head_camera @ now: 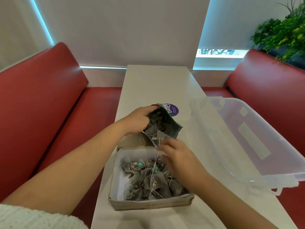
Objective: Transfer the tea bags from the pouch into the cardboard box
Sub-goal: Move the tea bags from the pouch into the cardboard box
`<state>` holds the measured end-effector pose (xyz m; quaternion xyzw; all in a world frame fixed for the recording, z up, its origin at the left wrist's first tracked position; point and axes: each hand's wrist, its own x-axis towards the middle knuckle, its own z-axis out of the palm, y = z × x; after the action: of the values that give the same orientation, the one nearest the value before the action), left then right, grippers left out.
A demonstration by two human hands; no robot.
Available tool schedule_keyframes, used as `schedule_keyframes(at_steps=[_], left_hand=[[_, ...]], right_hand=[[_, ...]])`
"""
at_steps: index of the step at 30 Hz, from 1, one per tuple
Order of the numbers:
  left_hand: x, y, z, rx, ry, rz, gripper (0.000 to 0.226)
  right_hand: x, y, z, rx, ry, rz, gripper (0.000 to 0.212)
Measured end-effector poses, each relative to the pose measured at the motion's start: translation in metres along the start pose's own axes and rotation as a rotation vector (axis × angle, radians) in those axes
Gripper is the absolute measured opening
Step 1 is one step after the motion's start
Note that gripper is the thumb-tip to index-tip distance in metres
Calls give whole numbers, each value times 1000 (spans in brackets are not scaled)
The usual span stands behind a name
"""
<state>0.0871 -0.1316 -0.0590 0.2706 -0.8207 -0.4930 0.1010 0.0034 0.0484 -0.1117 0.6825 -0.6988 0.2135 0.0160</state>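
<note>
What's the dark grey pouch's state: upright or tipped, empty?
The dark grey pouch is tipped, open, not empty. The left hand grips its rim, mouth angled toward the shallow cardboard box; grey tea bags show inside.

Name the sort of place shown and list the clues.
Probably a café or canteen booth: red padded benches flank a narrow white table, with a leafy plant behind one seat back.
</note>
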Motion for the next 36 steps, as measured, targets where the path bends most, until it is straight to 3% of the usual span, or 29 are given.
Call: schedule_keyframes(at_steps=[2,5,8,9,11,15,18,20,23,25,28,32,36], left_hand=[[0,1,1,-1,-5,7,69],[1,2,3,14,-7,12,70],[4,-3,3,20,-1,8,70],[4,-4,3,22,5,6,70],[5,-6,3,14,13,1,71],[6,-2,-1,-1,26,-9,71],[6,-1,-2,-2,22,-9,71],[5,0,-2,0,7,-14,71],[3,1,-1,-3,-17,-9,68],[3,2,-1,-8,-11,-16,68],[3,1,-2,-27,-4,-26,70],[2,3,-2,-28,11,-29,70],[3,4,-2,-32,1,-9,69]], right_hand=[[23,9,3,-51,-19,57,54],[56,17,17,-146,-257,184,72],[82,14,21,-309,-583,287,44],[85,11,19,-324,-602,304,33],[82,12,13,-274,-478,273,23],[48,10,-12,38,-35,119,16],[11,1,-14,139,11,49,10],[-9,-1,0,129,-167,54,18],[-27,3,21,103,-609,39,41],[-29,7,21,123,-689,29,50],[-20,8,4,145,-497,23,57],[0,5,-18,172,-175,16,38],[44,9,-10,134,-51,41,32]])
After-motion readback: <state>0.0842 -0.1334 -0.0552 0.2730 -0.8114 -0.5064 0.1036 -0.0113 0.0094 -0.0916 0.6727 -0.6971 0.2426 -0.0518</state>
